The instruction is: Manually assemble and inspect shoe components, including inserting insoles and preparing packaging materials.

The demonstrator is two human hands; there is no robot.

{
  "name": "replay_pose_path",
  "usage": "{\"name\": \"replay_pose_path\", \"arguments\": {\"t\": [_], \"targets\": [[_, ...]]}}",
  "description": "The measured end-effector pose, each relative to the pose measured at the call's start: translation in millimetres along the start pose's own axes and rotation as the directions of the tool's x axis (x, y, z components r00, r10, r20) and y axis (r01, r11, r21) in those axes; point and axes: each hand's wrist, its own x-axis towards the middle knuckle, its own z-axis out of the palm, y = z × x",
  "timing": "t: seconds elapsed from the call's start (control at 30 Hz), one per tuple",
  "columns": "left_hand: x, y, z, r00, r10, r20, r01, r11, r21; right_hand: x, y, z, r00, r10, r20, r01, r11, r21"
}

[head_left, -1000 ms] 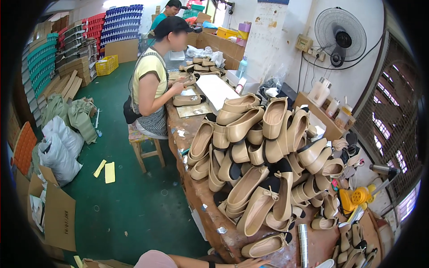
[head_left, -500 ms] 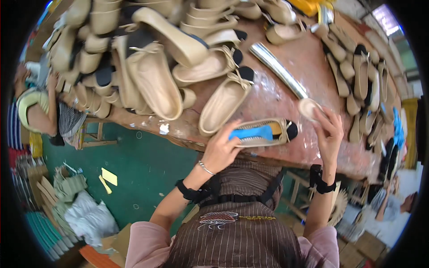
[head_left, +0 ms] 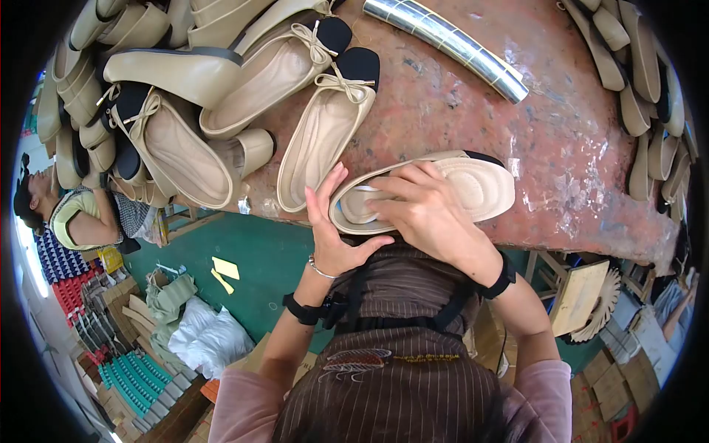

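Observation:
A beige shoe with a black toe (head_left: 484, 156) lies at the table's front edge, heel to the left. Over its opening is a pale beige padded insole (head_left: 484, 190); the narrow end sits in the heel and the wide end covers much of the toe. My right hand (head_left: 436, 218) has bent fingers closed on the insole's middle, hiding that part. My left hand (head_left: 334, 240) is open around the heel, thumb and fingers spread. Just left lies another beige shoe with a bow and black toe (head_left: 325, 125).
Beige shoes (head_left: 173, 77) pile up at the left of the reddish table (head_left: 591, 184), and more shoes (head_left: 642, 66) line its right side. A shiny roll of insoles or sheet (head_left: 447, 44) lies at the back. A person (head_left: 85, 218) is off to the left.
My right hand has moved left with the insole, from beside the shiny roll to over the shoe. My left hand has loosened from the shoe's side and spread at its heel. The view has shifted closer.

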Motion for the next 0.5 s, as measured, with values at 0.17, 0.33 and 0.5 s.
{"name": "replay_pose_path", "arguments": {"t": [0.17, 0.33, 0.5], "targets": [[7.6, -12.6, -1.1, 1.000, 0.027, -0.005, -0.027, 0.999, -0.017, 14.1, 5.4, 11.1, 1.000, -0.005, 0.012, 0.004, 0.998, 0.067], [10.3, 9.6, -31.0, 0.987, -0.134, 0.091, 0.129, 0.990, 0.064, 33.1, -8.4, 8.5, 0.995, -0.023, 0.092, 0.015, 0.996, 0.089], [11.7, 11.2, -26.4, 0.940, -0.245, 0.237, 0.289, 0.941, -0.174, 3.7, 0.3, 17.9, 0.966, -0.069, 0.248, 0.051, 0.996, 0.077]]}}
